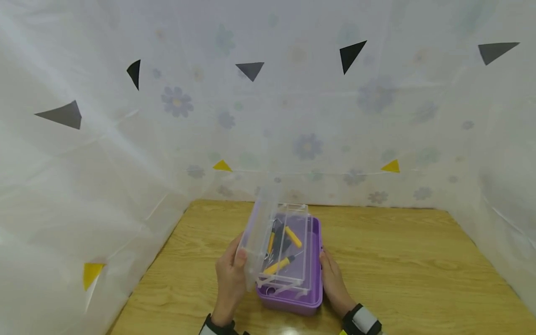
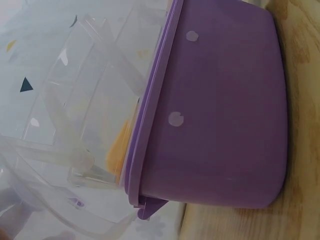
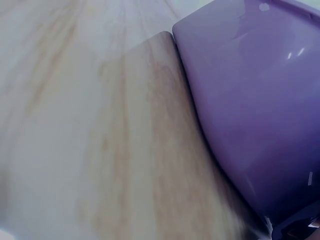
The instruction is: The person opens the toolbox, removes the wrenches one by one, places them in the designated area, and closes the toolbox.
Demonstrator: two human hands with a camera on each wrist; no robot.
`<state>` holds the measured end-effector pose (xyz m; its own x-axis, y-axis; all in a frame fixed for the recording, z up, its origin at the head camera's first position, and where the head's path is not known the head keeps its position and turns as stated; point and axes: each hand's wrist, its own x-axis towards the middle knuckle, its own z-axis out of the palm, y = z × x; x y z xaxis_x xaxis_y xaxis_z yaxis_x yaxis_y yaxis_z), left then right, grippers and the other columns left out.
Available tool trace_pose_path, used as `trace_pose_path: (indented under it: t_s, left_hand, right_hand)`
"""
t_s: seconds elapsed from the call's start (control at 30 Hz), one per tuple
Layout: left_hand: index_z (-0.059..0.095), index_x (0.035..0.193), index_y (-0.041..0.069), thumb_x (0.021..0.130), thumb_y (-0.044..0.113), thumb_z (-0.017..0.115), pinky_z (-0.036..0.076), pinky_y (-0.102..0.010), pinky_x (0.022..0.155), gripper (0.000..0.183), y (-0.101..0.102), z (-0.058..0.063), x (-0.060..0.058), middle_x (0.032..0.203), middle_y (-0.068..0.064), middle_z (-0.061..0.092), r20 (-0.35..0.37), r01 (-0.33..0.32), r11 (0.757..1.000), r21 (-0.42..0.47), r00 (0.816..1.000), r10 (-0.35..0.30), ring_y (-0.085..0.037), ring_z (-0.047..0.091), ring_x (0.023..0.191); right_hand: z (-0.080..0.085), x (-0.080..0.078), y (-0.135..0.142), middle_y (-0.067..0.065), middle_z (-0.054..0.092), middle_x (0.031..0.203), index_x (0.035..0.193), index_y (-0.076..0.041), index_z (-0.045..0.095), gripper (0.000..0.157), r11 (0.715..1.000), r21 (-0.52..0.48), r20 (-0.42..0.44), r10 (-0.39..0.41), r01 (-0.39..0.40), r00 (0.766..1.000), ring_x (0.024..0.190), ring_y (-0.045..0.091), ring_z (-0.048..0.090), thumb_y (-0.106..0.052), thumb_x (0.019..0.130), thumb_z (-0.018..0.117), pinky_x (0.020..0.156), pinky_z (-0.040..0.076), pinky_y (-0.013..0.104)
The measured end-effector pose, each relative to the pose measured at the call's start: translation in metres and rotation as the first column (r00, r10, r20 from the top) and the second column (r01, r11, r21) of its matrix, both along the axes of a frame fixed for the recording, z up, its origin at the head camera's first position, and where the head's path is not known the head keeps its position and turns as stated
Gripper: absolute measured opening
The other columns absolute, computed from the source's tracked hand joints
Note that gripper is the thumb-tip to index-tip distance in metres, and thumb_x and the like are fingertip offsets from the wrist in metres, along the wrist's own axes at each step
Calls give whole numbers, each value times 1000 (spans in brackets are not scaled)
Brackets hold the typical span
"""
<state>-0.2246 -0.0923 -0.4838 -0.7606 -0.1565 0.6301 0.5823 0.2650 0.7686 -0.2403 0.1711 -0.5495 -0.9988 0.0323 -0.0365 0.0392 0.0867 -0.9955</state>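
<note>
A purple plastic box stands on the table, its clear lid swung up and tilted to the left. My left hand grips that lid by its outer edge, the thumb over the near part. Inside the box, a clear tray is raised on hinged arms, and several yellow-handled tools show through it. A metal ring shows at the box's near left corner. Along the box's right wall lies my right hand, fingers against the side. The left wrist view shows the purple wall close up.
The wooden table spreads to both sides of the box. White flower-printed sheeting with black, grey and yellow triangles encloses it at the back, left and right.
</note>
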Motion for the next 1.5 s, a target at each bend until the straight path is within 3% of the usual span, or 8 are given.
trace_pose_path:
  t_s: [0.3, 0.5, 0.7, 1.03, 1.27, 1.37, 1.5]
  left_hand:
    - [68, 140, 17, 109, 45, 48, 61, -32, 61, 47, -1, 2, -2, 115, -16, 78, 17, -15, 1000, -2, 1000, 15, -16, 75, 84]
    - [70, 136, 7, 109, 36, 45, 59, -32, 58, 46, -4, -2, 2, 104, -22, 76, 37, -62, 998, 31, 997, 61, -12, 71, 77]
    - [70, 128, -1, 108, 29, 40, 54, -29, 63, 47, -8, -4, 6, 92, -16, 71, 112, -130, 990, 61, 986, 122, -9, 64, 77]
    - [68, 131, -3, 110, 34, 38, 56, -30, 66, 53, -9, -4, 5, 100, -22, 72, 134, -101, 990, 94, 987, 88, -12, 66, 80]
    - [69, 122, -5, 109, 28, 38, 53, -28, 66, 48, -9, -1, 6, 93, -15, 69, 159, -104, 989, 101, 983, 88, -11, 63, 79]
    - [68, 118, -9, 111, 28, 36, 53, -26, 70, 49, -11, 1, 7, 92, -9, 67, 223, -97, 978, 182, 973, 55, -13, 63, 81]
    - [63, 128, -10, 114, 37, 31, 54, -24, 83, 59, -14, 0, 7, 107, -10, 70, 299, -86, 949, 303, 954, -9, -14, 67, 96]
  right_hand:
    - [2, -2, 0, 23, 15, 172, 167, -2, 15, 66, 1000, -2, -12, -8, 8, 1000, 159, 42, 13, -43, 116, 23, 127, 12, 59]
    - [-1, 1, -1, 22, 17, 172, 166, -2, 16, 64, 1000, -21, -43, 4, -5, 999, 159, 40, 15, -40, 116, 23, 127, 14, 57]
    - [-2, 1, -1, 22, 16, 172, 167, -2, 15, 65, 1000, -24, -35, 8, -8, 999, 159, 40, 15, -42, 116, 23, 127, 14, 58]
    - [0, 1, 0, 21, 15, 173, 167, -2, 15, 65, 1000, -11, -23, 3, -3, 1000, 159, 40, 12, -42, 116, 23, 127, 12, 57]
    - [2, 3, -1, 21, 15, 173, 167, -3, 15, 64, 1000, -10, -19, -5, 5, 1000, 160, 40, 12, -42, 116, 24, 127, 12, 57]
    - [2, 3, -1, 21, 16, 173, 167, -3, 16, 63, 1000, -17, -25, -7, 7, 1000, 159, 40, 13, -40, 116, 25, 127, 13, 57]
    - [1, 3, -1, 21, 17, 173, 167, -3, 17, 63, 1000, -15, -23, -13, 13, 1000, 159, 40, 14, -39, 116, 26, 127, 13, 57]
